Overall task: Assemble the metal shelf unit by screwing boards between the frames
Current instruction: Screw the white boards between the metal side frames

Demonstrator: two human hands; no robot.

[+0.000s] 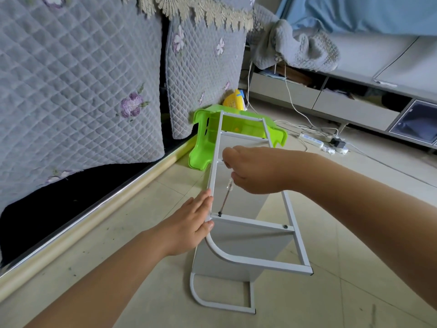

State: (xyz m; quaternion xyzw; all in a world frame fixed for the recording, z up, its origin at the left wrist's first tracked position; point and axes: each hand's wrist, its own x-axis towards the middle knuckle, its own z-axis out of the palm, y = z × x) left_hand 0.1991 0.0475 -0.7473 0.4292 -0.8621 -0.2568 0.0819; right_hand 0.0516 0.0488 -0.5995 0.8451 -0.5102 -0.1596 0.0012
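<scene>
Gripping the clear handle of a screwdriver [226, 197], the right hand [255, 171] curls its fingers above a screw in the white frame [253, 224]. Left hand [189, 223] fingers lie straight, pressing the frame's side rail just beside that screw. Below them stands a grey board [238, 254]; beyond lies a green stool [203, 138] on the floor [343, 209].

A home living room — quilted floral sofa covers [78, 74], low TV cabinet [331, 100], tiled floor [354, 233], power strip [312, 140].
</scene>
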